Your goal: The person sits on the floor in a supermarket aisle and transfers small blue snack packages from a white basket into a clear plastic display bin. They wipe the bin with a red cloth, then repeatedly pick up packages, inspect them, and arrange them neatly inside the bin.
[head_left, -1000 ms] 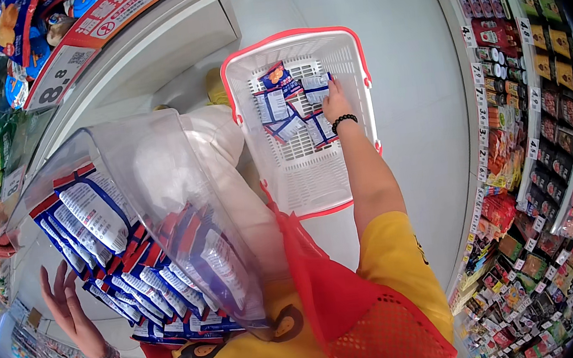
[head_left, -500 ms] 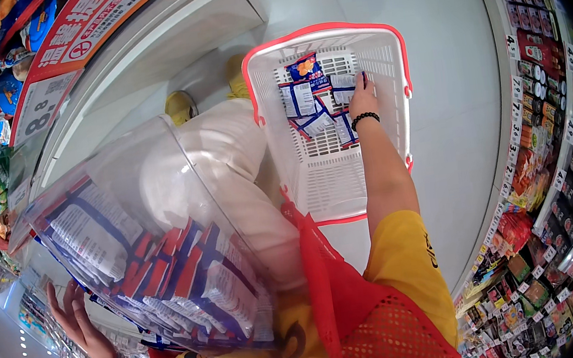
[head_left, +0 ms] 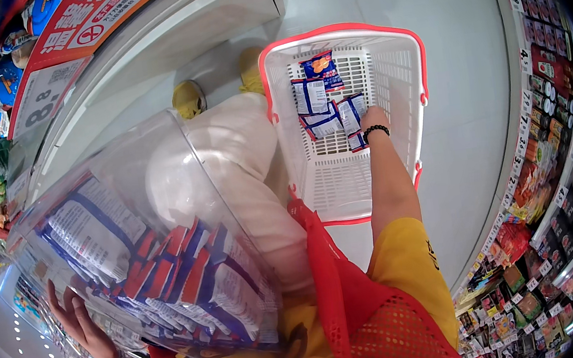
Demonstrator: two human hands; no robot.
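Note:
A white basket point(head_left: 336, 201) with a red rim stands on the floor, with several blue-and-white snack packets point(head_left: 310, 95) scattered over its slotted bottom. Inside it, my right hand point(head_left: 374, 119) is closed at the edge of a snack packet point(head_left: 352, 111); the fingertips are partly hidden. Another packet lies just below that hand. A clear plastic bin point(head_left: 190, 148), tilted in front of my body and against my legs, holds many stacked packets point(head_left: 232, 289) of the same kind. My left hand point(head_left: 81, 320), fingers spread, is at the bin's outer left side.
At the upper left is a white shelf unit point(head_left: 211, 27) with a red sign point(head_left: 116, 14) and bagged goods. Curved shelves of packaged food point(head_left: 548, 97) line the right side. Grey floor point(head_left: 457, 86) lies between basket and shelves.
My right hand has drawn toward me inside the basket, and the snack packet at its fingers has moved with it and turned. The left hand stays at the bin. The view has shifted slightly.

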